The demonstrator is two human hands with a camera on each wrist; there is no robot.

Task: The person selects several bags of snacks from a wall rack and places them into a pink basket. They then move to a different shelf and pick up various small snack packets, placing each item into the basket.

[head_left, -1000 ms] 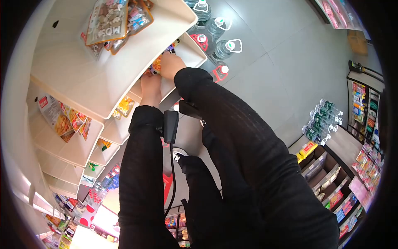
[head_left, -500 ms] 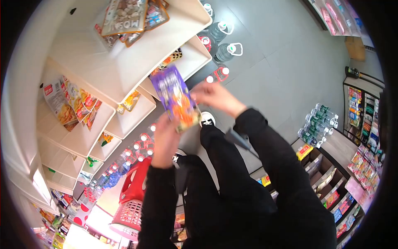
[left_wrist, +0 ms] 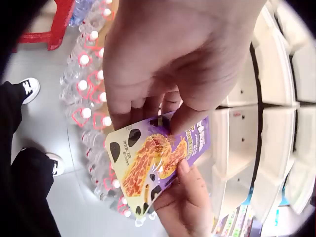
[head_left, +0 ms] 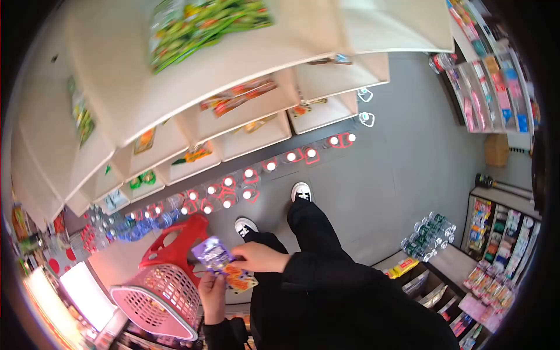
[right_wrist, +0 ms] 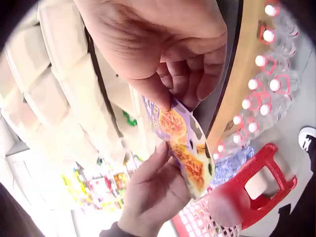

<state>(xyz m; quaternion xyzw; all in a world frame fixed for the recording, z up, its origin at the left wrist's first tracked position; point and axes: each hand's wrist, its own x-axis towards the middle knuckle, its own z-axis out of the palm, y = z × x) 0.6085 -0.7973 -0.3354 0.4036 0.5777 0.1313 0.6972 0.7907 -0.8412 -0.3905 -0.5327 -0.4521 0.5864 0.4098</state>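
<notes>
A flat purple and pale-yellow snack packet (head_left: 213, 255), printed with orange food and dark cow-like patches, is held between both hands in front of the body. My left hand (head_left: 213, 297) pinches one edge between thumb and fingers. On the opposite edge, my right hand (head_left: 259, 258) pinches it the same way. The left wrist view shows the packet (left_wrist: 153, 158) with its printed face outward, tilted. In the right wrist view the packet (right_wrist: 185, 143) appears at a slant, the right thumb pressed on its purple end.
A red and pink shopping basket (head_left: 157, 297) stands at the left, close to the packet. Cream shelf bins (head_left: 251, 143) with snack packs rise ahead. Several capped bottles (head_left: 271, 167) line the floor beneath. Bottle packs (head_left: 429, 236) and a dark rack (head_left: 496, 233) stand at right.
Both hands drew the packet out of a low shelf bin, then brought it back and left, beside the basket. The view has swung, bringing more shelves and the basket into sight.
</notes>
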